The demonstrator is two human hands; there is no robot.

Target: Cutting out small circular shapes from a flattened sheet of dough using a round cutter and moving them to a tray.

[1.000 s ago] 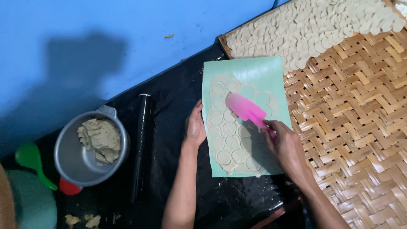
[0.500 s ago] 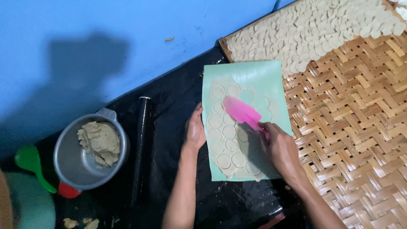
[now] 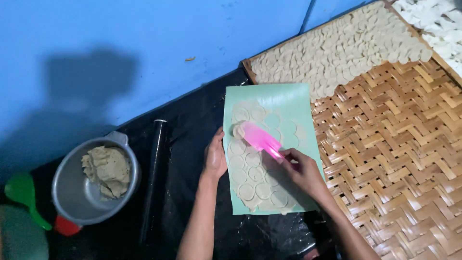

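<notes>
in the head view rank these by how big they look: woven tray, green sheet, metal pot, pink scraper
1. woven tray, largest by far, and cut off by the frame
2. green sheet
3. metal pot
4. pink scraper, smallest, held in the right hand

No packages, labels, signs or screens visible.

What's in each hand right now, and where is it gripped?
The right hand holds the pink scraper by its near end. The left hand holds nothing; it presses the green sheet's left edge.
</notes>
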